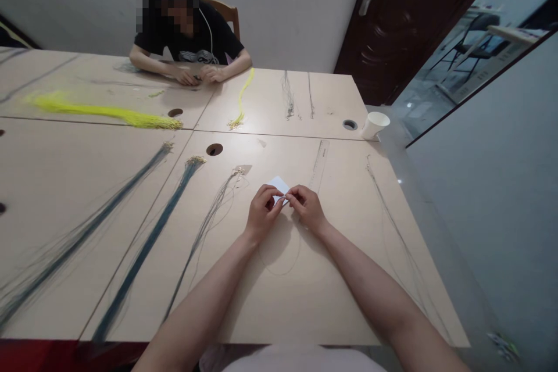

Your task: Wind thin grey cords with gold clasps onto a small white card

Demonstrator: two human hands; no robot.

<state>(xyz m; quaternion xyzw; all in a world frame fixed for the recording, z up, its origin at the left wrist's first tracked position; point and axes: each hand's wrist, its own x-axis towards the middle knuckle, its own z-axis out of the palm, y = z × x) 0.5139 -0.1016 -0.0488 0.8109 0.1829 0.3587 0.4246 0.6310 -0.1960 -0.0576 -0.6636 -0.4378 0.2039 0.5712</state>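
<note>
My left hand (263, 207) and my right hand (306, 204) meet over the light wooden table (340, 279), fingers pinched together on a small white card (279, 186) and a thin cord (285, 267) that loops down toward me on the tabletop. Both hands are closed. To the left of my hands lies a thin bundle of grey cords (204, 229) with metal ends.
Two dark blue cord bundles (152, 232) stretch across the left side. Yellow cords (104, 111) lie farther back. A clear ruler (319, 165) sits beyond my right hand. A paper cup (374, 125) stands at the table's right edge. Another person (192, 40) works opposite.
</note>
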